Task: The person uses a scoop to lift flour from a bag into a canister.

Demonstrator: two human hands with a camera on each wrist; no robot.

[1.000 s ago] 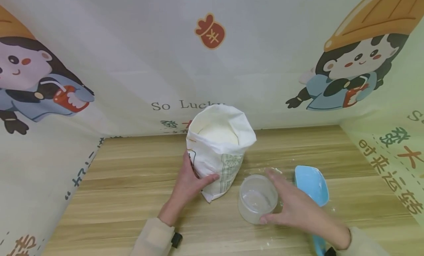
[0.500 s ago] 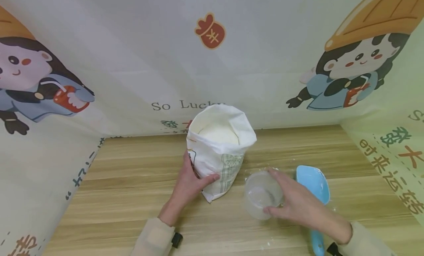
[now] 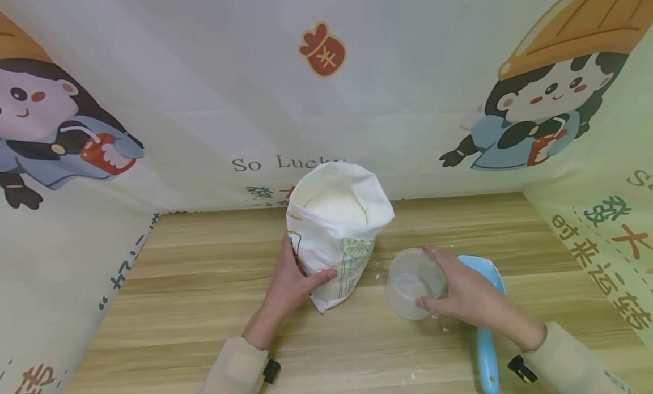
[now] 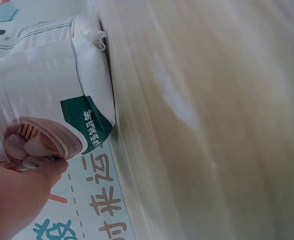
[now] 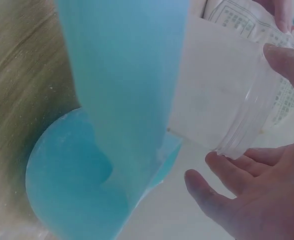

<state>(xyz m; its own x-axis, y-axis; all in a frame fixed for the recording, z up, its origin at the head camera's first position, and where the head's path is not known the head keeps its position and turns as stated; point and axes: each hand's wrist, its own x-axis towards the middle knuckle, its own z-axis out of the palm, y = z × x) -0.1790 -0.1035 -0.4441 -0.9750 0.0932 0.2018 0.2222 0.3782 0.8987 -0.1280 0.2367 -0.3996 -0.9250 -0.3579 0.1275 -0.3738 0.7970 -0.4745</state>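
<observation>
Translucent round plastic tub (image 3: pixel 410 282) has moved away from the person and to the right vs 1 s ago, right hand (image 3: pixel 471 295) along with it; tall white bag with green print (image 3: pixel 339 258) hasn't shifted. Right hand grips the tub from its right side, wide spread, thumb on the near side, fingers on the far side near the rim. Tub is right of the bag, with a gap between; can't tell if its base touches the table. Left hand (image 3: pixel 293 280) holds the bag low on its left side, thumb across the front. Bag upright, top open, white powder (image 3: pixel 334 206) inside. Light-blue plastic scoop (image 3: pixel 487 354) lies right of the tub, handle toward the person, part of it hidden under the right hand. White specks on the wood-grain table (image 3: pixel 204 280). Printed pale backdrop (image 3: pixel 214 88) behind, 2 cartoon figures on it.
</observation>
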